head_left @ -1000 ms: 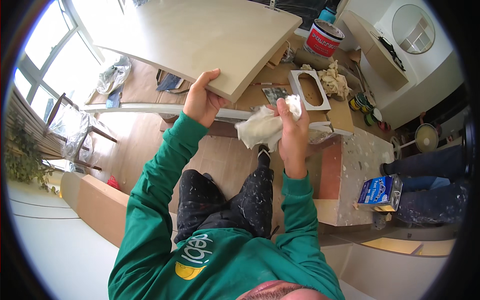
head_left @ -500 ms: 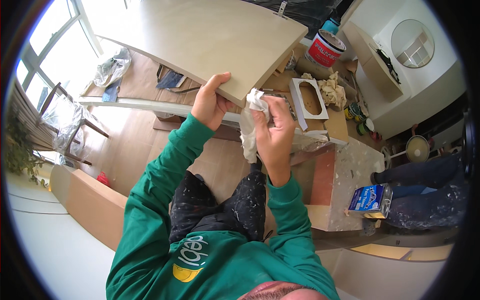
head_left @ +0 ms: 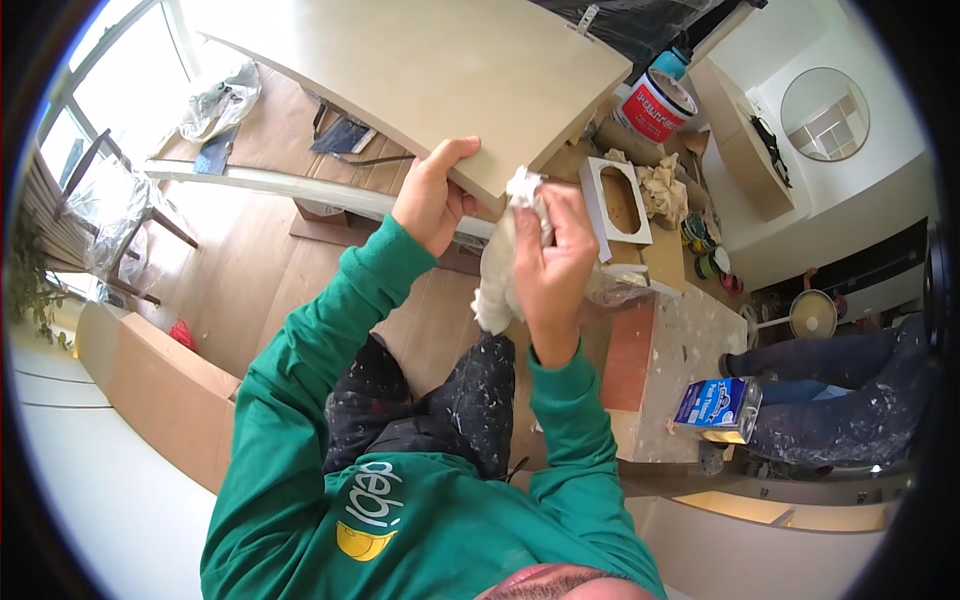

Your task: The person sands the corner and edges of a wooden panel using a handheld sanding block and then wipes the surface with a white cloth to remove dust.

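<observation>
Pinching the beige panel (head_left: 420,90) with your left hand (head_left: 435,205), you clutch white cloth (head_left: 497,265) in your right hand (head_left: 557,258); the red-labelled tub (head_left: 650,112) has indistinct contents.

At 12 o'clock, the cabinet door (head_left: 430,90) looks smooth, with a satin sheen; the hinge (head_left: 587,18) at 1 is bright metal. Mid-dial, the rag (head_left: 497,272) is rumpled matt cloth. The plastic bag (head_left: 224,102) at 10 is glossy; the rectangular can (head_left: 720,404) at 4, shiny metal.
</observation>
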Action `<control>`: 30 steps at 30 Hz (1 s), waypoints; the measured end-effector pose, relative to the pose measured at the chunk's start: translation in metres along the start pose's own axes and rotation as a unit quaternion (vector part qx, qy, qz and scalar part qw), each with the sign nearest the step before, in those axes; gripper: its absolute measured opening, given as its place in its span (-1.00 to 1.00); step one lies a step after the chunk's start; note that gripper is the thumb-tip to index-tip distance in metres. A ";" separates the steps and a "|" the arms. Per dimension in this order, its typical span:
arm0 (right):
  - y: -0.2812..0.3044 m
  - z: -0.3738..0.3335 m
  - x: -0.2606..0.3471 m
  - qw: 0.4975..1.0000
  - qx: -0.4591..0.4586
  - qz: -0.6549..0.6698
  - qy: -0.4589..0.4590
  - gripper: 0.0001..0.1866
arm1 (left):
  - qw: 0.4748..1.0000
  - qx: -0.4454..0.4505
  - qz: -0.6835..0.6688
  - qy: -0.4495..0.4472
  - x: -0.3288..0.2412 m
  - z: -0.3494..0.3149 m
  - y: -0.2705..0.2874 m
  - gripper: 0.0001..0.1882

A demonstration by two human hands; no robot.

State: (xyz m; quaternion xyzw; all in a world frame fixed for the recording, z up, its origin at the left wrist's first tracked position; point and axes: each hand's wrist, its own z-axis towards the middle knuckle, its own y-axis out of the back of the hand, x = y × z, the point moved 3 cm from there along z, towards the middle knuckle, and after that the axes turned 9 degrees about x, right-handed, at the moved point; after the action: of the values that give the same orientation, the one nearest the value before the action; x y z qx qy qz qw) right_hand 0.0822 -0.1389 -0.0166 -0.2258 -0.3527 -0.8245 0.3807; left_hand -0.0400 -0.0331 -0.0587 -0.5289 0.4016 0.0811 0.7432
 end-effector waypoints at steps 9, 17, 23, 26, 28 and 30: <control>-0.002 0.005 -0.006 0.999 -0.025 0.029 -0.031 -0.83 | 1.000 0.004 -0.009 0.000 -0.003 0.001 -0.008 -0.67; 0.002 0.007 -0.016 0.999 -0.021 0.005 -0.025 -0.83 | 1.000 -0.002 -0.009 0.006 0.002 0.001 -0.005 -0.69; -0.004 -0.003 -0.006 0.999 -0.024 0.037 -0.005 -0.82 | 1.000 -0.016 -0.007 0.001 -0.001 0.000 -0.006 -0.69; -0.001 0.002 -0.015 0.999 -0.037 0.012 -0.020 -0.80 | 1.000 -0.010 -0.002 0.010 0.000 0.000 -0.007 -0.69; -0.005 -0.008 -0.001 0.999 -0.029 0.020 0.019 -0.81 | 1.000 -0.019 -0.002 0.008 -0.001 0.001 -0.003 -0.70; -0.004 -0.009 0.005 0.999 -0.013 0.016 0.027 -0.82 | 1.000 -0.010 -0.006 0.007 -0.004 -0.002 -0.006 -0.70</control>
State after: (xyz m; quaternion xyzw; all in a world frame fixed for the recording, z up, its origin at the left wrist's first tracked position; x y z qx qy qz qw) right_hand 0.0753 -0.1460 -0.0205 -0.2141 -0.3276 -0.8288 0.3998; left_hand -0.0404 -0.0364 -0.0519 -0.5395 0.4029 0.0772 0.7353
